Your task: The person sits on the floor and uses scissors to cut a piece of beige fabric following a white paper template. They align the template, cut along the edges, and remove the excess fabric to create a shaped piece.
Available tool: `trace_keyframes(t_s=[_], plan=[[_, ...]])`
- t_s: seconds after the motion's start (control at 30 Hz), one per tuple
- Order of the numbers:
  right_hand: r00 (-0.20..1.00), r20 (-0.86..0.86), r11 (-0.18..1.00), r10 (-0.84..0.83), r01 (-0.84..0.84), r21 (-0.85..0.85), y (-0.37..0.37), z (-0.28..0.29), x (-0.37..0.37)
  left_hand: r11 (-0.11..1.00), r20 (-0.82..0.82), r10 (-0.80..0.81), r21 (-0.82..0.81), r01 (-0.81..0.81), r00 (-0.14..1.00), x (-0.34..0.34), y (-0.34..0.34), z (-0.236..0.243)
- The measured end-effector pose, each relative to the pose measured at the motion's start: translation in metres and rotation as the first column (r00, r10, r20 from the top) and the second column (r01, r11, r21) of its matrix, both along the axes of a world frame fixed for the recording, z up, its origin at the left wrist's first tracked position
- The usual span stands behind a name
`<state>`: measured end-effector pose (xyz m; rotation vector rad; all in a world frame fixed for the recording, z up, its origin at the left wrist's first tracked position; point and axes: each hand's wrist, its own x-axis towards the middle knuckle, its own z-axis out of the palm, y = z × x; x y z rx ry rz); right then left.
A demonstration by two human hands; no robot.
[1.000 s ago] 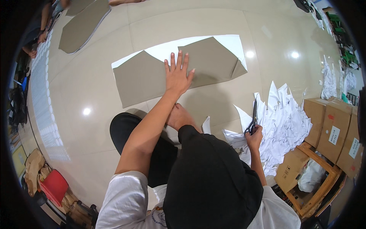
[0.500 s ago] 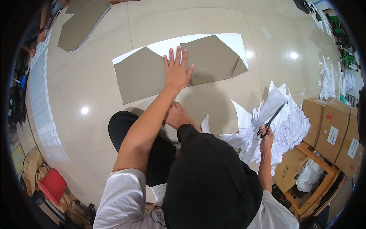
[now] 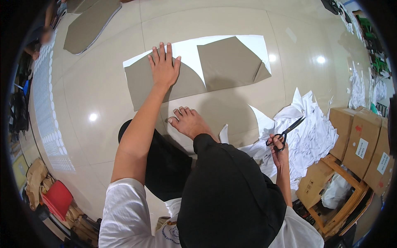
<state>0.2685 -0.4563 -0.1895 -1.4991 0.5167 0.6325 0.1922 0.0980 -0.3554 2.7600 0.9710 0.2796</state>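
Left hand (image 3: 165,74) flat on taupe fabric (image 3: 142,82), right hand (image 3: 280,152) closed round black scissors (image 3: 292,126).
I find the hands well apart, the left spread and gripping nothing; the fabric beneath it overlies white material (image 3: 188,51) on the floor (image 3: 99,142). In my judgement, a sideways drag there could shift the layers, and loose scissors handling could snag the white offcuts (image 3: 316,132) beside the right hand. I note a bare foot (image 3: 191,124) near the left hand, crowding the fabric's near edge, and cartons (image 3: 349,138) beyond the right hand.
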Motion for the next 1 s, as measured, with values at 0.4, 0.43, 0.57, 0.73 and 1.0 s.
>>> trace_keyframes(t_s=[0.4,0.43,0.57,0.73,1.0], plan=[[0.877,0.004,0.859,0.48,-0.469,-0.206,0.034,-0.02,-0.039,0.991,-0.041,0.129,-0.027,-0.13,0.991,-0.014,0.032,-0.005],[0.845,0.019,0.837,0.535,-0.526,-0.148,0.036,-0.025,-0.044,0.989,-0.041,0.142,-0.025,-0.143,0.989,-0.018,0.032,-0.005],[0.804,-0.074,0.802,0.59,-0.594,-0.062,0.083,-0.03,-0.058,0.981,-0.058,0.185,-0.041,-0.188,0.981,-0.026,0.033,0.001],[0.639,-0.147,0.635,0.755,-0.768,-0.075,0.126,-0.053,-0.064,0.97,-0.017,0.243,-0.007,-0.243,0.97,-0.04,0.046,-0.007],[0.643,-0.152,0.65,0.751,-0.76,-0.005,0.176,-0.065,-0.06,0.938,-0.005,0.346,-0.024,-0.346,0.938,-0.059,0.03,0.003]])
